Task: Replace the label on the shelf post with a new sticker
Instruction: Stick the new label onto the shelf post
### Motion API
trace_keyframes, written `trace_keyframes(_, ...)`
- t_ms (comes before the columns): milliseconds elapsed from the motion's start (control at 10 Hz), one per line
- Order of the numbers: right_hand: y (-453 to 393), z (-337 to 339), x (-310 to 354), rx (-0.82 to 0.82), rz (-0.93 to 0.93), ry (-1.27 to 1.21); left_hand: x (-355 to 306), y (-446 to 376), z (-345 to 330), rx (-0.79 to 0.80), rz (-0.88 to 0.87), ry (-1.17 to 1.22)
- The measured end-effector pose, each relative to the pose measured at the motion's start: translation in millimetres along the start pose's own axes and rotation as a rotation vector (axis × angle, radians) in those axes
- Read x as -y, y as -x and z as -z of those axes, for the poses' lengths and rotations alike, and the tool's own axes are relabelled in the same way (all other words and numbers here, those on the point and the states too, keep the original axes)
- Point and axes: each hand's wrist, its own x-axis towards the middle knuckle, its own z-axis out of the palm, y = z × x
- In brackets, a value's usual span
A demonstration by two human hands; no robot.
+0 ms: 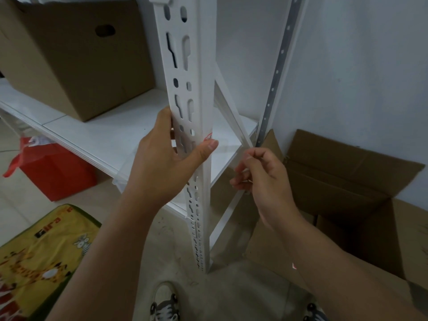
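Observation:
A white slotted shelf post (183, 72) runs down the middle of the view. My left hand (166, 156) wraps around it at shelf height, thumb pressed on its right face. Just above the thumb tip a small white sticker with red print (207, 137) shows on the post, partly covered by the thumb. My right hand (261, 174) hovers to the right of the post, apart from it, fingertips pinched together; something thin and pale may be between them, too blurred to tell.
A white shelf board (104, 133) carries a big cardboard box (76, 56). An open cardboard box (347, 193) stands on the floor at right. A red bag (53, 167) and a yellow printed mat (39, 258) lie at left. My shoes (165, 302) show below.

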Motion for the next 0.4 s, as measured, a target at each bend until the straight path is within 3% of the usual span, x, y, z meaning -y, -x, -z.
trace_keyframes(400, 2, 22, 0, 0.004, 0.035, 0.043, -9, 4, 5, 0.038, 0.068, 0.087)
